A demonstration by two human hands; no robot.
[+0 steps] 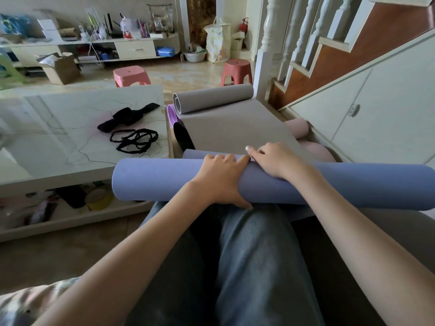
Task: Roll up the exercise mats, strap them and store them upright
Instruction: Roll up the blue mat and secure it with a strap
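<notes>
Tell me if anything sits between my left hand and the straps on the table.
Nothing visible blocks it. The left hand grips the blue roll on your lap; the straps lie on bare table top, up and to the left. Only the roll's left end and the table edge lie between.

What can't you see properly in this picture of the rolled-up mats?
- Long blue-purple rolled foam mat: head view, its right end is cut off by the picture's edge.
- Black rolled mat and purple rolled mat: mostly hidden beneath the half-unrolled grey mat.
- Left hand: its fingertips curl behind the blue-purple roll.
- Low shelf under the white table: items too blurred to identify.
</notes>
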